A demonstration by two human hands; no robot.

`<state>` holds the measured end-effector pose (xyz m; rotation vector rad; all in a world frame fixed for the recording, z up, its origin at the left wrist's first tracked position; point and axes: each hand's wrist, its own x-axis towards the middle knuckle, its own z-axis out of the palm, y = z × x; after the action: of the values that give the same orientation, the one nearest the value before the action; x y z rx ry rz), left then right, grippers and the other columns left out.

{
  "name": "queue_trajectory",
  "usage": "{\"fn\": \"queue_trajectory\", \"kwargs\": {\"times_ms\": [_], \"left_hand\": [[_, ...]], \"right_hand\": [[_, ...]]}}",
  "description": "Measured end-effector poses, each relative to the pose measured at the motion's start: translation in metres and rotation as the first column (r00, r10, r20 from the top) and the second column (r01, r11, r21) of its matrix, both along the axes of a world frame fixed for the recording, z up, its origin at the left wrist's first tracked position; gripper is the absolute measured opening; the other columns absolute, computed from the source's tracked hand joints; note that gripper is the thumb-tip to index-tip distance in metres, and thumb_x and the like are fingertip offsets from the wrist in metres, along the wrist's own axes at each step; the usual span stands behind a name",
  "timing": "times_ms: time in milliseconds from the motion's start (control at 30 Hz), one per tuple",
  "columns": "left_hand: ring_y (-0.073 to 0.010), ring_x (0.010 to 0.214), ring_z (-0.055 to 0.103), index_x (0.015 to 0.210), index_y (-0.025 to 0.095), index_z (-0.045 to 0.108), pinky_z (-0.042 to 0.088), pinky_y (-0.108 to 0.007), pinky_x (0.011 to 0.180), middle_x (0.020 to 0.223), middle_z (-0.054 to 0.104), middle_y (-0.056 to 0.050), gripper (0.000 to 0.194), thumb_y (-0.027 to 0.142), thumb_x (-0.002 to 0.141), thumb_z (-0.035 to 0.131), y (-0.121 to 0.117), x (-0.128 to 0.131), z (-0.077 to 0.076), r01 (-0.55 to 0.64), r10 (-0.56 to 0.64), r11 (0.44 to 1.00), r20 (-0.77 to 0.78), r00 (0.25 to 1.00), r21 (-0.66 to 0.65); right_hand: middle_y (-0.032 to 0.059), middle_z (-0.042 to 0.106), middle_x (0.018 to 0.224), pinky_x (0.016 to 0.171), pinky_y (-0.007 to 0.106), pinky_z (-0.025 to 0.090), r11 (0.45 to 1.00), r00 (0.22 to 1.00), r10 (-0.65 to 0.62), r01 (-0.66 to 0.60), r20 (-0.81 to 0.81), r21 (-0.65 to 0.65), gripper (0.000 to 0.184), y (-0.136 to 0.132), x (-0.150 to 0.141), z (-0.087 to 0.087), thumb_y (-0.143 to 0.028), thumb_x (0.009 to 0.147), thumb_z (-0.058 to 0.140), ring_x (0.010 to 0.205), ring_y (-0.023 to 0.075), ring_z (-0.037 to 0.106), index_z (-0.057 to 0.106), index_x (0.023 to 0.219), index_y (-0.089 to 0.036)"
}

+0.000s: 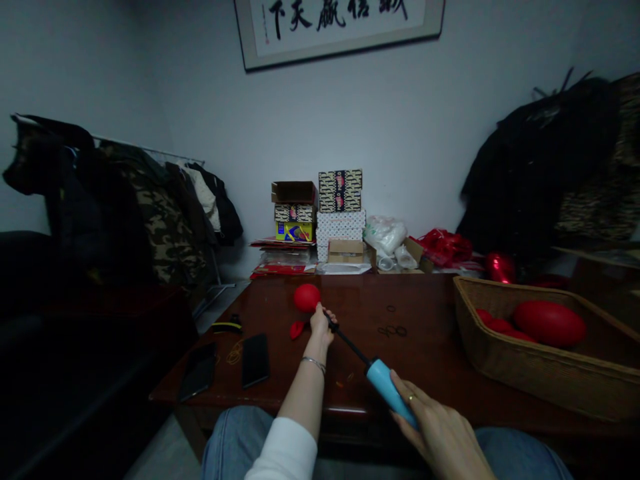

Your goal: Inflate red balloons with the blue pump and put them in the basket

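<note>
A small, partly inflated red balloon [306, 298] sits at the far end of a hand pump. My left hand [321, 321] is closed around the balloon's neck and the pump's black nozzle end. The pump's blue barrel [390, 390] slants down to the right, joined to the nozzle end by a black rod. My right hand [435, 420], with a ring on one finger, is wrapped around this barrel. Just left of my left hand, a limp red balloon [297, 329] lies on the dark wooden table [360, 300].
On the right, a wicker basket [530, 373] holds several red balloons, including a larger inflated one [549, 323]. Two dark phones [255, 360] and yellow rubber bands [234, 353] lie at left. Dark rings [395, 331] are mid-table. Stacked boxes [341, 230] stand behind.
</note>
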<state>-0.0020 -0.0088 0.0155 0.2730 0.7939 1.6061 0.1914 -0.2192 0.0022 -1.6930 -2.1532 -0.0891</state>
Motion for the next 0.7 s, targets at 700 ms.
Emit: {"fn": "queue_trajectory", "kwargs": {"times_ms": [700], "left_hand": [[-0.0053,0.033,0.034,0.064,0.018,0.038,0.027,-0.016,0.035,0.044,0.038,0.006,0.029,0.034,0.086,0.048,-0.001,-0.001,-0.004,0.041,-0.046,0.998,-0.104,0.994,-0.048]], "right_hand": [[0.0102,0.058,0.121,0.066,0.029,0.051,0.996,0.997,-0.004,0.011,0.080,-0.090,0.052,0.030,-0.053,0.026,-0.028,0.086,0.041,0.086,0.0203,0.065,0.033,0.137,-0.024]]}}
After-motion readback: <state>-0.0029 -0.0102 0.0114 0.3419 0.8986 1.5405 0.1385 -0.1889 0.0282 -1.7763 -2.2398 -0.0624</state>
